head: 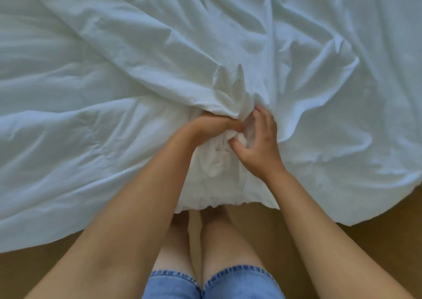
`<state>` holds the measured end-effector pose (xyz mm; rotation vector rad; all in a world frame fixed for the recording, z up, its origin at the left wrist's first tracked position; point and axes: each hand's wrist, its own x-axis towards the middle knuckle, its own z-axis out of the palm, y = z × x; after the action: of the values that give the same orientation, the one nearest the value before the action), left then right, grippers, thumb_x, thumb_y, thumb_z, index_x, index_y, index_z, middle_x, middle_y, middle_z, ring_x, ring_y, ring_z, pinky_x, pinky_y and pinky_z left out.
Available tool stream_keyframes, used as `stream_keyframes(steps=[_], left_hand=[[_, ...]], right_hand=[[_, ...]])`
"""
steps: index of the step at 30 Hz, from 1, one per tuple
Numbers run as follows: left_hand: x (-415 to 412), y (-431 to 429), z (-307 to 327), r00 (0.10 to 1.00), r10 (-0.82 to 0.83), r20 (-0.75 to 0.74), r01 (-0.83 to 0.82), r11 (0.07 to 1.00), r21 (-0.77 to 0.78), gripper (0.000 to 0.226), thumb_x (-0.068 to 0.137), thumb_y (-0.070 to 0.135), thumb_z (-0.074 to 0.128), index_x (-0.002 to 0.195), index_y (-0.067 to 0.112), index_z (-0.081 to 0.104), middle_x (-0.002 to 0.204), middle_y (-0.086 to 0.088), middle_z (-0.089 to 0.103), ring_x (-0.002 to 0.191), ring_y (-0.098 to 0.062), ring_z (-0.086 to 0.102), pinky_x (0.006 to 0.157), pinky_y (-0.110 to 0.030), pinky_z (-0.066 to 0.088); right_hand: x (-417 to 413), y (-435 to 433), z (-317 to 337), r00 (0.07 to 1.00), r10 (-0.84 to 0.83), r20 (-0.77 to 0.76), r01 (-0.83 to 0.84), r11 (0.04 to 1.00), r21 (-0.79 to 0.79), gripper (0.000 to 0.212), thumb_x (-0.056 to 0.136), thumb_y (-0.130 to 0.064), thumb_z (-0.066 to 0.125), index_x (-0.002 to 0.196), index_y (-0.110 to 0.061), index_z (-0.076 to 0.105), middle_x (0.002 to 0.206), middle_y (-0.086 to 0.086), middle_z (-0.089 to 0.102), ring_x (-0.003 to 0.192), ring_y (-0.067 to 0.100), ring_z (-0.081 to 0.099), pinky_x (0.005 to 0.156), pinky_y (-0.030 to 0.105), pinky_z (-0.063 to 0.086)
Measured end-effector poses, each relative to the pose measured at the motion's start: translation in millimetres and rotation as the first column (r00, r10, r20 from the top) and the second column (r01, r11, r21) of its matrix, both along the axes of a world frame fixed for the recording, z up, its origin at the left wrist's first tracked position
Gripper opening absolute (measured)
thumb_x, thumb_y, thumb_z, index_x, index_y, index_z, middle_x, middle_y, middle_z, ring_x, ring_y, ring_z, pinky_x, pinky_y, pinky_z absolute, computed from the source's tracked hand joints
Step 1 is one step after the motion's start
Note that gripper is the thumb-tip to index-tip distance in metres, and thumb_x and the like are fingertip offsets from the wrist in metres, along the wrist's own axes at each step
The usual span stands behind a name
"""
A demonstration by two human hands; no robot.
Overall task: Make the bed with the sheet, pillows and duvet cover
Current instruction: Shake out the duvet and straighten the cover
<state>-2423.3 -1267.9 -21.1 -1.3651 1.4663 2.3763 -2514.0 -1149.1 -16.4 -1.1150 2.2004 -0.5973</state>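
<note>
A large white sheet (127,75), creased all over, covers almost the whole view and hangs down over the near edge toward the floor. At its near middle the cloth is gathered into a bunch. My left hand (213,127) reaches under a fold of that bunch, so its fingers are hidden in the cloth. My right hand (259,142) grips the bunched cloth from the right, thumb and fingers curled into it. No pillows or duvet are in view.
A wooden floor (370,248) runs along the bottom and right of the view. My bare legs and denim shorts (212,285) stand right against the hanging edge of the sheet.
</note>
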Motion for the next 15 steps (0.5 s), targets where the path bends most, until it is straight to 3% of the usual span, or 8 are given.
stream_keyframes(steps=[4,7,9,11,13,15], left_hand=[[35.6,6.5,-0.9,0.953,0.250,0.170,-0.193,0.936,-0.296,0.032,0.075,0.004,0.066,0.078,0.033,0.053,0.082,0.014,0.057,0.084,-0.012,0.058,0.073,-0.024,0.050],[50.4,15.8,-3.1,0.867,0.446,0.221,-0.380,0.880,-0.286,0.031,0.078,0.006,0.065,0.078,0.032,0.049,0.081,0.013,0.055,0.074,-0.003,0.053,0.058,-0.014,0.045],[35.7,16.2,-3.8,0.903,0.390,0.178,-0.341,0.905,-0.253,0.033,0.079,0.003,0.065,0.079,0.032,0.049,0.083,0.013,0.054,0.074,0.000,0.052,0.056,-0.009,0.044],[6.7,7.2,1.8,0.958,0.259,0.127,-0.227,0.948,-0.221,0.038,0.077,0.001,0.067,0.083,0.034,0.049,0.088,0.014,0.055,0.079,0.002,0.053,0.063,-0.010,0.045],[-24.8,-4.5,5.1,0.974,0.204,0.095,-0.188,0.970,-0.154,0.035,0.075,0.001,0.069,0.086,0.030,0.054,0.090,0.010,0.060,0.082,-0.005,0.059,0.066,-0.015,0.049],[-52.9,-8.8,6.2,0.964,0.261,0.053,-0.258,0.964,-0.057,0.028,0.075,-0.003,0.066,0.089,0.021,0.060,0.086,0.003,0.064,0.081,-0.016,0.063,0.065,-0.022,0.054]], right_hand=[[-8.5,12.0,-6.2,0.982,0.109,-0.153,-0.111,0.994,-0.002,0.082,0.076,-0.039,0.074,0.140,-0.007,0.036,0.146,0.011,0.032,0.135,0.025,0.025,0.112,0.034,0.019],[-16.0,13.1,-13.8,0.964,0.170,-0.203,-0.167,0.985,0.033,0.079,0.075,-0.029,0.075,0.140,-0.003,0.038,0.145,0.016,0.035,0.134,0.032,0.029,0.112,0.035,0.018],[-19.7,10.9,-18.4,0.977,0.119,-0.177,-0.121,0.993,0.002,0.078,0.075,-0.019,0.073,0.141,-0.002,0.034,0.145,0.018,0.033,0.135,0.032,0.026,0.113,0.032,0.015],[-26.1,7.0,-19.8,0.992,0.033,-0.120,-0.040,0.998,-0.056,0.077,0.076,-0.014,0.067,0.143,0.000,0.030,0.146,0.018,0.029,0.137,0.027,0.018,0.113,0.029,0.011],[-35.7,3.8,-21.3,0.997,-0.036,-0.068,0.030,0.996,-0.084,0.074,0.078,-0.013,0.060,0.143,0.000,0.027,0.147,0.018,0.025,0.137,0.024,0.015,0.112,0.028,0.011],[-46.1,-0.3,-22.9,0.995,-0.103,0.002,0.103,0.992,-0.072,0.068,0.081,-0.009,0.058,0.142,-0.002,0.029,0.147,0.016,0.026,0.137,0.026,0.020,0.112,0.029,0.016]])
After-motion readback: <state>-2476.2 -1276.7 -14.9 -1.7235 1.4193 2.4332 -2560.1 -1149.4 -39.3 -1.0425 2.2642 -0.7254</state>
